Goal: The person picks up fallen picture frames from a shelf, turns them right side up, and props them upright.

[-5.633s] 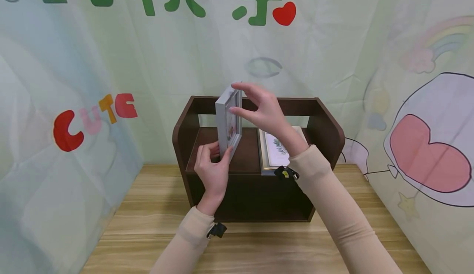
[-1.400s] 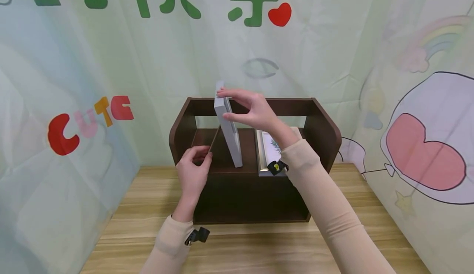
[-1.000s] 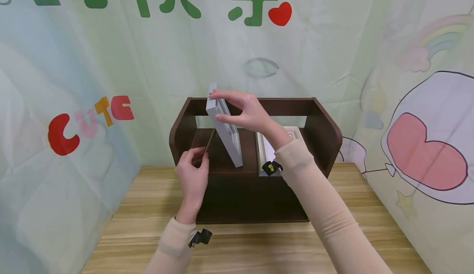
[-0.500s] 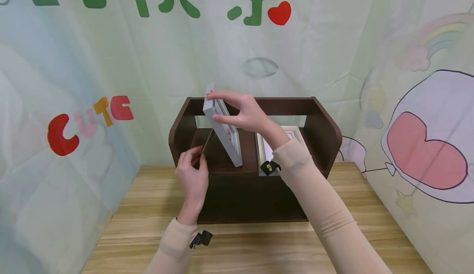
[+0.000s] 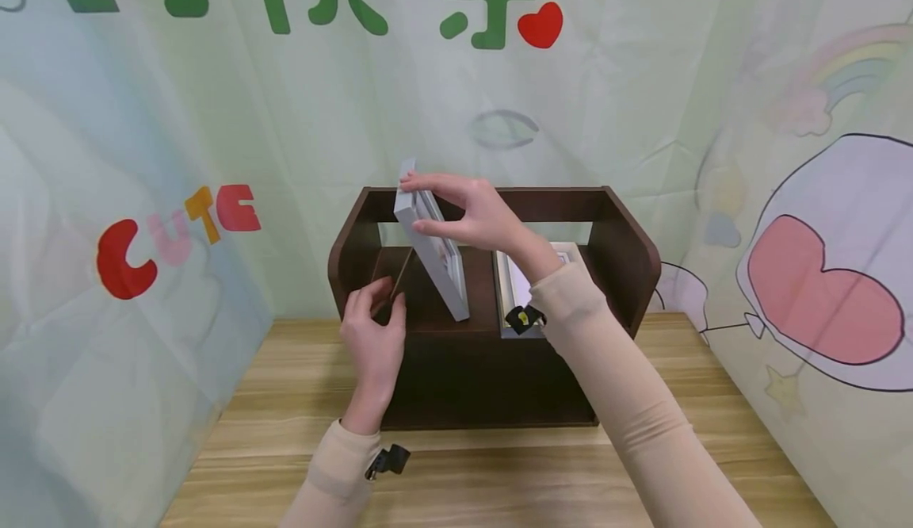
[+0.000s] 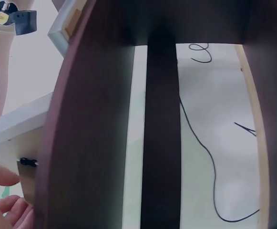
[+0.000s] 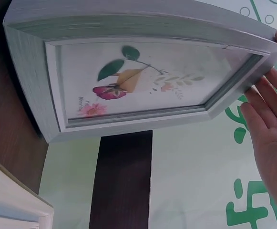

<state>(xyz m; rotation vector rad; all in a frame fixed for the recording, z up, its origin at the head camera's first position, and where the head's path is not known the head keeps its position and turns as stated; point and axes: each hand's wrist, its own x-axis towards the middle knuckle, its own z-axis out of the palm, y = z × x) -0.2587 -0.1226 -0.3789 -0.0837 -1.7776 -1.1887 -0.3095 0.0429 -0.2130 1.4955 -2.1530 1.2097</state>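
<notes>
A grey picture frame [image 5: 435, 254] with pressed flowers [image 7: 114, 88] behind its glass stands on the top of a dark brown shelf unit [image 5: 485, 377], tilted back to the left. My right hand [image 5: 474, 215] holds its upper edge, fingers over the top and thumb at the front side. Behind the frame a thin brown support leg [image 5: 403, 273] is swung out. Around that leg's lower part is my left hand [image 5: 372, 346], thumb and fingertips spread apart on either side. In the left wrist view the leg [image 6: 27, 181] shows by the fingertips [image 6: 19, 212].
Another frame with a pale and gold border [image 5: 506, 318] lies flat on the shelf's right part, partly behind my right wrist. Raised side panels [image 5: 624, 266] and a back rail [image 5: 549, 204] bound the shelf top. The unit stands on a wood-grain table [image 5: 285, 433].
Earlier both hands held the frame up; it now stands on the shelf, leaning further left. My left hand moved to its support leg, swung it out, and its thumb has just spread away.
</notes>
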